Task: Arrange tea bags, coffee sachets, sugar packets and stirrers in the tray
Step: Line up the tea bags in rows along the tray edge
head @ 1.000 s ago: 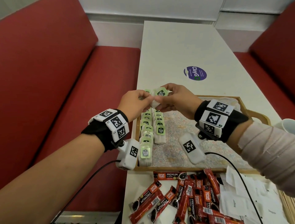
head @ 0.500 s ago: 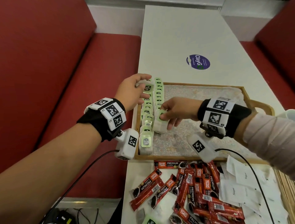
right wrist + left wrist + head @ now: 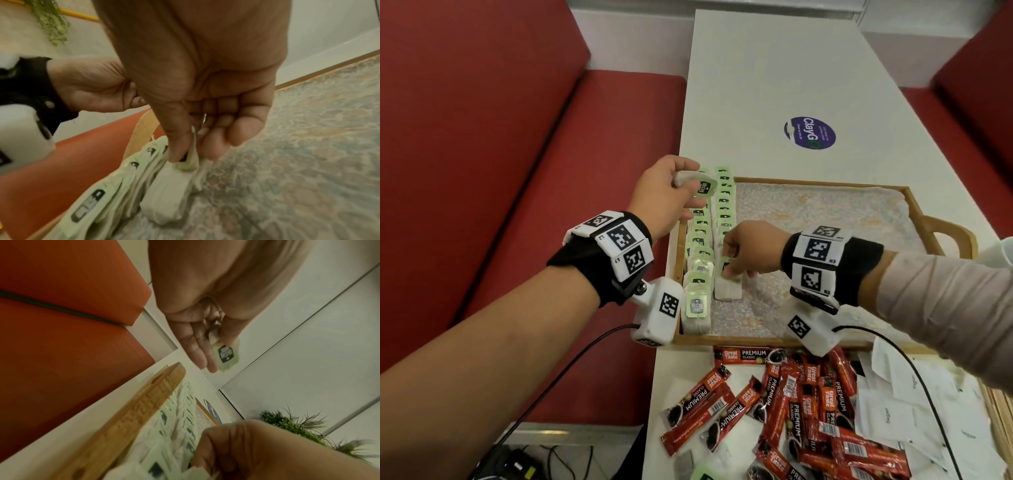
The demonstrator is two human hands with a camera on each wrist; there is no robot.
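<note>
A wooden tray (image 3: 914, 202) with a patterned liner holds two rows of green-tagged tea bags (image 3: 724, 209) along its left side. My left hand (image 3: 674, 190) holds one tea bag (image 3: 700, 183) above the tray's far left corner; in the left wrist view that tea bag (image 3: 225, 356) sits between thumb and fingers. My right hand (image 3: 736, 263) pinches the green tag of another tea bag (image 3: 727, 289) lying at the near end of the second row; the right wrist view shows this tea bag (image 3: 170, 194) on the liner under the pinch.
Red coffee sachets (image 3: 791, 411) lie heaped on the white table (image 3: 756, 68) before the tray. White sugar packets (image 3: 893, 404) lie to their right, wooden stirrers (image 3: 1000, 411) at the right edge. A white cup (image 3: 1001, 250) stands at right. Red benches flank the table.
My hands have parted. The right hand came down and laid its tea bag at the near end of the second row. The left hand stayed over the tray's far left corner with its tea bag.
</note>
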